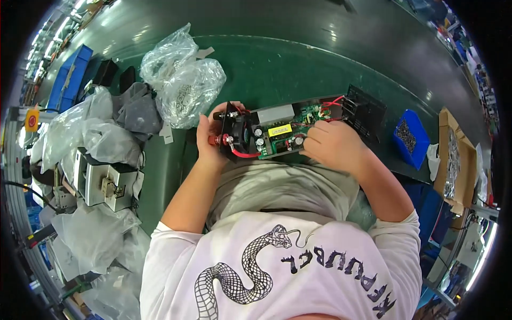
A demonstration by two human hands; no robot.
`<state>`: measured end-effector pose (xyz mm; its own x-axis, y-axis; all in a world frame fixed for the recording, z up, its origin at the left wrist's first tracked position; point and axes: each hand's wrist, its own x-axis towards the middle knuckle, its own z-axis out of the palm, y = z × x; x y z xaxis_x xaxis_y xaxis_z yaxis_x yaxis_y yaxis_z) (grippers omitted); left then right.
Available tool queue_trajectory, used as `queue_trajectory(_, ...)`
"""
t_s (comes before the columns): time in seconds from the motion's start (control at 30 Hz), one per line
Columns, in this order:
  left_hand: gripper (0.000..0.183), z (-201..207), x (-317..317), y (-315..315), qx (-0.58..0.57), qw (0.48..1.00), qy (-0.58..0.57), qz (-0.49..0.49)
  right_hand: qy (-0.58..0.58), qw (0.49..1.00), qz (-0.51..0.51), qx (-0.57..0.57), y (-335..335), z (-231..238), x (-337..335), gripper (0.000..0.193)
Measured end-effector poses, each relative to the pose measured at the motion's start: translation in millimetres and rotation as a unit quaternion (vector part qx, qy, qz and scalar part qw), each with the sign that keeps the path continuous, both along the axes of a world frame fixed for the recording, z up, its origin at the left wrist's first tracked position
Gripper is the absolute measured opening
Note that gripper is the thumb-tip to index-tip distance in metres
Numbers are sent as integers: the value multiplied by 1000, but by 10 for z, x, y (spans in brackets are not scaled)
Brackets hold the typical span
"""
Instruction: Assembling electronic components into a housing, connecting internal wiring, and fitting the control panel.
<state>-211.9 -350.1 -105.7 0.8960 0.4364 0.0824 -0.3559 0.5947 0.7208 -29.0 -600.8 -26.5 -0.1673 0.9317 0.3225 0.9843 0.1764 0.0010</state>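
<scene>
Green circuit board (305, 118) shows inside an open electronics unit (280, 130), which lies in the middle of the frame, just above the person's waist. The left hand (212, 141) wraps the unit's left end, holding the black end panel (228, 124) — thumb apart on the left, fingertips showing above its upper edge. The right hand (333, 144) has its fingers curled close together over the board's right part; whether they pinch anything I cannot tell, since the tips are hidden. So the unit sits between both hands, its black vented panel (365, 113) beyond the right fingers. Its long axis runs left to right, the right end slightly higher — red and black terminals (216, 140) point left.
</scene>
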Motion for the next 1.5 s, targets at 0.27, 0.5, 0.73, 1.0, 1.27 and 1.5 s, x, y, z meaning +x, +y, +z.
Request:
queue_trajectory(0.27, 52, 533, 18, -370, 277, 938, 172, 120, 55, 998, -11, -17, 14, 3, -88, 23)
queue_trajectory(0.5, 33, 727, 36, -513, 400, 883, 212, 127, 78, 996, -32, -30, -10, 29, -94, 19)
queue_trajectory(0.73, 35, 808, 189, -476, 491, 801, 316, 134, 129, 987, -41, -92, 64, 51, -21, 24)
queue_trajectory(1.0, 36, 1118, 375, -506, 697, 640, 313, 77, 119, 986, -64, -93, 74, 66, -43, 26)
queue_trajectory(1.27, 42, 1124, 512, -534, 723, 593, 335, 111, 118, 987, -80, -69, 110, 35, -15, 27)
queue_trajectory(1.5, 49, 1158, 611, -368, 651, 654, 381, 61, 134, 983, -97, -75, 143, 67, -13, 27)
